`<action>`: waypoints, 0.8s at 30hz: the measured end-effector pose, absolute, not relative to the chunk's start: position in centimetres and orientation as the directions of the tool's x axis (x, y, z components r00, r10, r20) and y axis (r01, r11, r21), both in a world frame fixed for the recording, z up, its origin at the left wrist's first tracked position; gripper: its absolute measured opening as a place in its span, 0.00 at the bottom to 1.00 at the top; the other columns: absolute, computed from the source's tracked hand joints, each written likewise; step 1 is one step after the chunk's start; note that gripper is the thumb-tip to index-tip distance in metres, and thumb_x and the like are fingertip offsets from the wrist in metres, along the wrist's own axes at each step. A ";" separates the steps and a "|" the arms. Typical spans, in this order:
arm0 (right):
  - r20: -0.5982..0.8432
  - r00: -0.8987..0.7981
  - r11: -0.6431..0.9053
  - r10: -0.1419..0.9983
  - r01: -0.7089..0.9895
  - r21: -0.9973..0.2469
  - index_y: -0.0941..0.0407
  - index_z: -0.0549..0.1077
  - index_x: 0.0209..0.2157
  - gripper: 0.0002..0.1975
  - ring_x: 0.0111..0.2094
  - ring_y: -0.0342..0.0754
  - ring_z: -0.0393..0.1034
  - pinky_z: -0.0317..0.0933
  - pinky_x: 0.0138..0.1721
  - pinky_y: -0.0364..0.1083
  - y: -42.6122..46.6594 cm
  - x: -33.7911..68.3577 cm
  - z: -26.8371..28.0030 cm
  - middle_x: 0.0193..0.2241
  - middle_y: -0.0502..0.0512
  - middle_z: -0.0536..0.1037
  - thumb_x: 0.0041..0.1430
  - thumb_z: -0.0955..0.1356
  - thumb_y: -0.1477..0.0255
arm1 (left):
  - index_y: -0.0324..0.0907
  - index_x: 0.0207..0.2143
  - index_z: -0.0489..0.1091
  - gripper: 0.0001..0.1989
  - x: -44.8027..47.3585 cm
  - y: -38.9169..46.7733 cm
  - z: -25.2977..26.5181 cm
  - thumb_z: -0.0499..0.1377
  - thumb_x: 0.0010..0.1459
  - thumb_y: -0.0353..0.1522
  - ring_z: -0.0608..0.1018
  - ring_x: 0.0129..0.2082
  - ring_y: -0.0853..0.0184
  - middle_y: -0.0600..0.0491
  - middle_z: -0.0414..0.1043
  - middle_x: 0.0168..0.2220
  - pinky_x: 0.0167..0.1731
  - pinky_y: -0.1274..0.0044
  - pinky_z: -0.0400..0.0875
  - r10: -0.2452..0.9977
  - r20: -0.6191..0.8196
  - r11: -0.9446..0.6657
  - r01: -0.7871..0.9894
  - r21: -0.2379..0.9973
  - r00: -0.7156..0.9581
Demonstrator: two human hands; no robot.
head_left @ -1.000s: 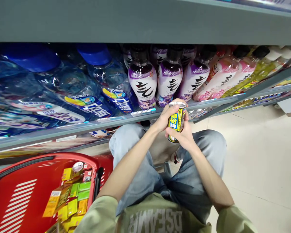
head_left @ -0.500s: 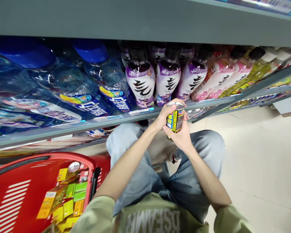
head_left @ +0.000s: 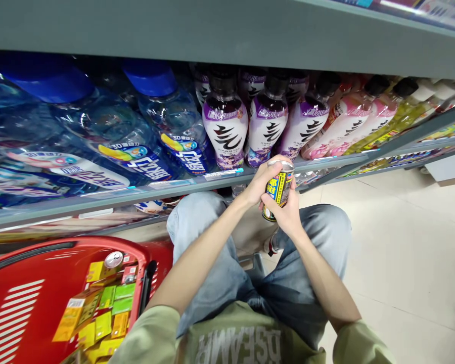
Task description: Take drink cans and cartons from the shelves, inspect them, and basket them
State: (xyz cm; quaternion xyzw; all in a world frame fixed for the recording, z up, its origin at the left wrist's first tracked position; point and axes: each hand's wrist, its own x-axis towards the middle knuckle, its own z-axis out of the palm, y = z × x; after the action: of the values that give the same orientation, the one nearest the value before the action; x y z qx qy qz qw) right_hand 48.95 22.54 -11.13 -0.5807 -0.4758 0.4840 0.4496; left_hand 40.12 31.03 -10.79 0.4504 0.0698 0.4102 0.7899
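Note:
A black drink can [head_left: 280, 188] with yellow and blue print is held between both my hands, tilted a little, in front of the shelf edge. My left hand [head_left: 261, 183] grips its upper left side, the thumb near the silver rim. Wrapped round its lower right side is my right hand [head_left: 288, 210], the thumb lying across the front of the can. Some fingers of both hands are hidden behind it. Just beyond the can stand purple-labelled bottles [head_left: 225, 132] with black caps on the shelf.
Large blue bottles [head_left: 182, 134] fill the shelf's left; pink-labelled bottles [head_left: 348, 121] stand to the right. At lower left, a red basket [head_left: 23, 263] holds small yellow boxes [head_left: 71, 319], green boxes [head_left: 124, 291] and a can [head_left: 114, 260]. The grey shelf board [head_left: 197, 35] overhangs. Pale tiles [head_left: 398, 242] cover the floor.
The can and both hands have shifted slightly to the right in view, and the can leans a bit more. Both hands keep hold of it. The shelf shifts slightly in view too.

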 end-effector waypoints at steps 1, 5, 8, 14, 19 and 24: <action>-0.121 0.090 -0.129 0.989 0.094 -0.987 0.52 0.66 0.46 0.25 0.31 0.53 0.76 0.75 0.40 0.56 22.5 48.9 -11.2 0.37 0.57 0.78 0.54 0.73 0.53 | 0.41 0.43 0.65 0.26 40.1 31.0 -10.9 0.57 0.60 0.55 0.77 0.24 0.67 0.52 0.76 0.28 0.25 0.77 0.72 0.714 0.248 0.256 -0.574 0.777 0.655; -0.030 0.135 -0.029 0.990 -0.010 -1.000 0.51 0.66 0.43 0.21 0.25 0.51 0.75 0.75 0.30 0.52 22.5 48.7 -11.4 0.29 0.51 0.78 0.56 0.73 0.55 | 0.41 0.44 0.65 0.30 40.3 31.0 -11.0 0.54 0.59 0.58 0.78 0.25 0.67 0.52 0.76 0.29 0.26 0.77 0.73 0.748 0.206 0.256 -0.560 0.788 0.631; 0.003 0.129 0.013 0.992 -0.077 -0.997 0.51 0.66 0.42 0.18 0.23 0.50 0.75 0.75 0.27 0.51 22.5 48.7 -11.5 0.27 0.49 0.78 0.57 0.73 0.58 | 0.40 0.45 0.66 0.32 40.4 31.0 -11.0 0.54 0.59 0.60 0.79 0.26 0.67 0.52 0.76 0.29 0.27 0.77 0.74 0.762 0.186 0.258 -0.555 0.790 0.620; 0.036 0.120 0.050 0.992 -0.110 -0.993 0.51 0.68 0.45 0.16 0.23 0.48 0.75 0.75 0.28 0.49 22.4 48.8 -11.6 0.30 0.48 0.79 0.59 0.73 0.62 | 0.41 0.46 0.66 0.34 40.5 31.0 -11.0 0.55 0.57 0.61 0.81 0.28 0.65 0.52 0.76 0.29 0.28 0.76 0.74 0.766 0.162 0.272 -0.542 0.795 0.622; 0.030 0.144 0.044 0.989 -0.091 -0.995 0.51 0.69 0.42 0.14 0.21 0.48 0.75 0.74 0.26 0.49 22.6 48.8 -11.5 0.28 0.48 0.79 0.58 0.74 0.63 | 0.41 0.44 0.66 0.32 40.5 30.9 -11.0 0.55 0.57 0.61 0.80 0.28 0.65 0.53 0.76 0.29 0.28 0.76 0.74 0.772 0.164 0.256 -0.536 0.805 0.614; -0.009 0.146 0.002 0.989 -0.079 -0.997 0.54 0.74 0.38 0.12 0.24 0.50 0.76 0.76 0.31 0.51 22.6 49.0 -12.1 0.29 0.51 0.80 0.58 0.74 0.62 | 0.41 0.43 0.67 0.31 40.6 30.8 -11.0 0.53 0.59 0.60 0.80 0.28 0.66 0.53 0.76 0.28 0.28 0.77 0.74 0.772 0.161 0.248 -0.525 0.815 0.615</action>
State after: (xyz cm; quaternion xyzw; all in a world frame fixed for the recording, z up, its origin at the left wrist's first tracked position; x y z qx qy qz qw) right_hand 49.03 22.64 -12.07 -0.5158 -0.4411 0.4824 0.5538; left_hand 40.64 30.77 -10.99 0.4500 0.1375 0.4168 0.7777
